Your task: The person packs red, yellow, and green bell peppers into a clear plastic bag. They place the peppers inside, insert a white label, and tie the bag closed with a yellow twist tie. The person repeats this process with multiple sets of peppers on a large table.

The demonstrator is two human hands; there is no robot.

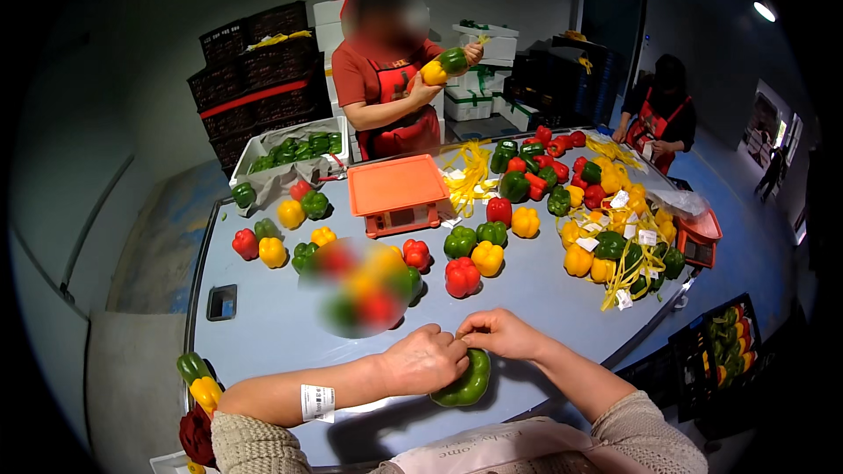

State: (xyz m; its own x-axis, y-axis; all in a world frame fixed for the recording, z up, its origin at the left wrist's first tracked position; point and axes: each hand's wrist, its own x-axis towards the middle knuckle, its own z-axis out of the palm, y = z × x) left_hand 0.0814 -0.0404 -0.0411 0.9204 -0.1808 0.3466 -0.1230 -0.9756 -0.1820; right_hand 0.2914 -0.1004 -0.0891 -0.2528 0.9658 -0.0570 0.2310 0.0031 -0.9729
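Just in front of my body, both my hands meet over a green bell pepper point(469, 383) on the pale table point(263, 336). My left hand point(421, 361) is curled against the pepper's upper left side and hides part of it. Thumb and fingers of my right hand point(504, 334) are pinched together beside the left fingertips, above the pepper. Anything between the fingertips is too small to make out. A white printed label point(318, 403) sticks to my left forearm. Beyond my hands stand a red bell pepper point(462, 277) and a yellow bell pepper point(487, 258).
An orange scale point(398, 194) stands mid-table beside yellow strips point(471, 174). Piled peppers point(609, 243) with labelled strips cover the right side. A blurred patch hides some peppers left of centre. Across the table a co-worker point(395, 79) holds peppers; another person point(658, 112) stands at far right.
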